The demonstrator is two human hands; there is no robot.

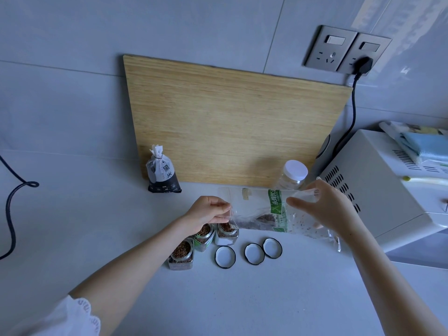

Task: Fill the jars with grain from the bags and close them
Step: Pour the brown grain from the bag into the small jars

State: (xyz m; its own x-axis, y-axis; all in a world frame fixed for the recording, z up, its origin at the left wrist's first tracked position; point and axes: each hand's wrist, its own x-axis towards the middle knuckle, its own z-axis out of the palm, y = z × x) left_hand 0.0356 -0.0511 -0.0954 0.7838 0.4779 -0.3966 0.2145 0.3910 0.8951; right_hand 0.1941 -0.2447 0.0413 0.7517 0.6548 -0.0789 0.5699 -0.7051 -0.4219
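Observation:
A clear plastic grain bag (261,209) with a green label hangs sideways above the counter, nearly empty, a little brown grain near its lower left corner. My left hand (208,210) pinches its left end and my right hand (324,209) grips its right end. Under the left end stand three square glass jars without lids: the near jar (181,254), the middle jar (204,236) and the right jar (226,232), each holding brown grain. Three white lids with black rims lie beside them: (225,257), (254,253), (272,248).
A tied black-and-white grain bag (163,174) stands at the back by a wooden board (230,122) leaning on the wall. A white-capped clear bottle (292,177) stands behind the held bag. A white microwave (388,190) is at the right, a black cable (12,209) at the left.

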